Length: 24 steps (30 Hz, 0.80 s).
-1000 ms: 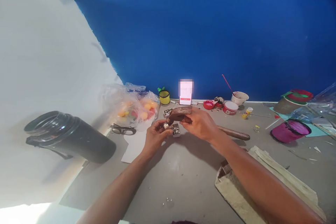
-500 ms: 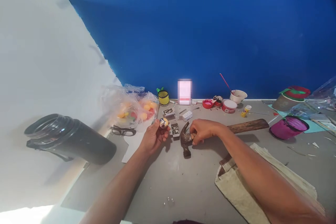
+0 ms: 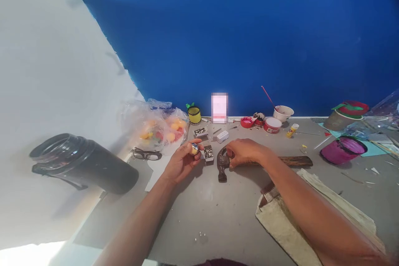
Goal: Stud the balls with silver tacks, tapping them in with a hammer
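Since half a second ago the hammer [image 3: 289, 161] has swung flatter: its wooden handle now lies low along the grey table [image 3: 218, 212], and its head has shifted slightly left. Nearest the camera, a folded beige cloth [image 3: 314, 216] lies under the right forearm. Beyond it the right hand [image 3: 245, 153] is curled over the hammer just behind the rusty head, grasping it, with the head resting on the table. The left hand [image 3: 181, 161] is raised just beside it and pinches a small shiny ball [image 3: 195, 148] between thumb and fingertips. Between the two hands sits an open tack box [image 3: 208, 153], close to the ball but apart from it. To the left, a pair of glasses [image 3: 146, 155] lies by a sheet of white paper, and a black jar [image 3: 81, 164] lies on its side on a white board. Farther back are a second tack box [image 3: 200, 132], a small white box [image 3: 222, 136] and a clear plastic bag [image 3: 156, 126] of coloured pieces. Along the blue wall [image 3: 249, 41] stand a yellow cup [image 3: 195, 115], a red lid [image 3: 247, 122], a white bowl [image 3: 283, 113] and, to the right, a magenta pot [image 3: 343, 151].
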{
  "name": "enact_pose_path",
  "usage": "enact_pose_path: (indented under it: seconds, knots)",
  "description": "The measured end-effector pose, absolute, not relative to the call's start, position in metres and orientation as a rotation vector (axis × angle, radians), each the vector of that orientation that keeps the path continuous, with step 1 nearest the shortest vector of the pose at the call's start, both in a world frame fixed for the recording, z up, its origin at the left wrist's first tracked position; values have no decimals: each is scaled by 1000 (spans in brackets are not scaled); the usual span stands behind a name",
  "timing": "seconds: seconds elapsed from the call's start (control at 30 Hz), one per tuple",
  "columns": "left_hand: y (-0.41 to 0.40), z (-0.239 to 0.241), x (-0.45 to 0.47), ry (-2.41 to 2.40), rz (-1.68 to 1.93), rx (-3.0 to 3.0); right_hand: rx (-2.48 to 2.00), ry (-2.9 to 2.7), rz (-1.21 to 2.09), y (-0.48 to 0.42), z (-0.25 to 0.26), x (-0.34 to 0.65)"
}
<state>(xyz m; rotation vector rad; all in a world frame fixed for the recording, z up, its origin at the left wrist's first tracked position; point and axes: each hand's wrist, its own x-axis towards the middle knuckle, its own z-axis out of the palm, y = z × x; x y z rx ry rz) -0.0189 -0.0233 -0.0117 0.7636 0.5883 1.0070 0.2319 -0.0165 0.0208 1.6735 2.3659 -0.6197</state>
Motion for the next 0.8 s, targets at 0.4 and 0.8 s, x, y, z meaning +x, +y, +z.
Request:
enact_pose_path:
  seconds: [0.4,0.8]
  knots:
    - [-34,-8,-15,882,1056,1195,1925,2613,-295,-8,8,224]
    - [-26,-13,-14,1215,1284,1381,2181,2741,-462,-5,-19,203]
